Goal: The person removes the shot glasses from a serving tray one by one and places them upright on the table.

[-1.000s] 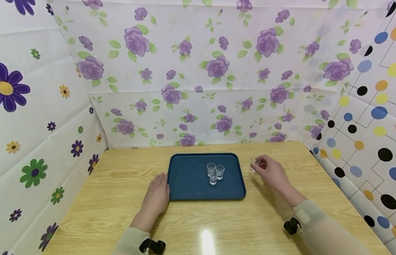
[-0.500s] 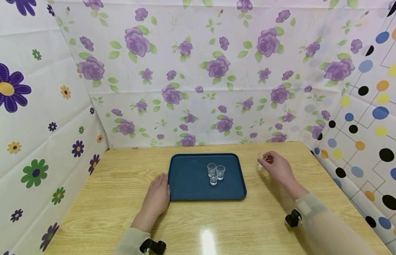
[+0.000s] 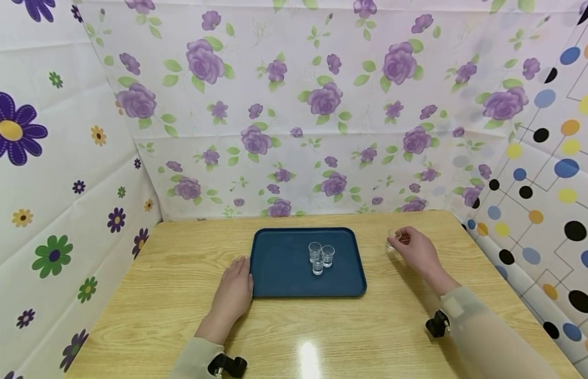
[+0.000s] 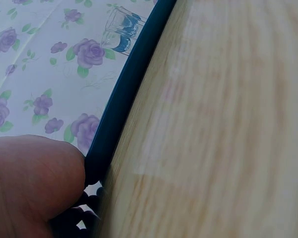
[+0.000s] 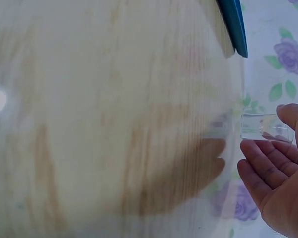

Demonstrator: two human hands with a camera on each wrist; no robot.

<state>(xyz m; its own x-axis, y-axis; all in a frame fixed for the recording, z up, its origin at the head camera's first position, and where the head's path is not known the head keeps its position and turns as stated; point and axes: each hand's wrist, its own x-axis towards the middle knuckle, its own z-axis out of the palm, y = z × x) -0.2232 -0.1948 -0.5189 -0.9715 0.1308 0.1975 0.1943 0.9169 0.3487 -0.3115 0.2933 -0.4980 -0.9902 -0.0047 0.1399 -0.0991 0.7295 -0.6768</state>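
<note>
Your right hand (image 3: pixel 419 252): thumb and fingertips pinching one clear shot glass (image 5: pixel 265 128), thumb on one side, fingers on the other. The glass stands upright, to the right of the tray and apart from it; whether its base touches the tabletop, you cannot tell from these views.

Your left hand (image 3: pixel 232 292): fingers extended, close together, laid along the left edge of the serving tray (image 3: pixel 279 268); nothing in its grasp.

Serving tray, one: dark blue, rectangular, rounded corners, raised rim, flat on the wood-grain table (image 3: pixel 180 263) before you.

Clear glasses on the tray, three, upright, clustered right of its centre: rear-left glass (image 3: pixel 315 251), right glass (image 3: pixel 328 256), front glass (image 3: pixel 318 267).

Backdrop (image 3: pixel 294 105), behind the table: white, printed with purple roses and green leaves.
</note>
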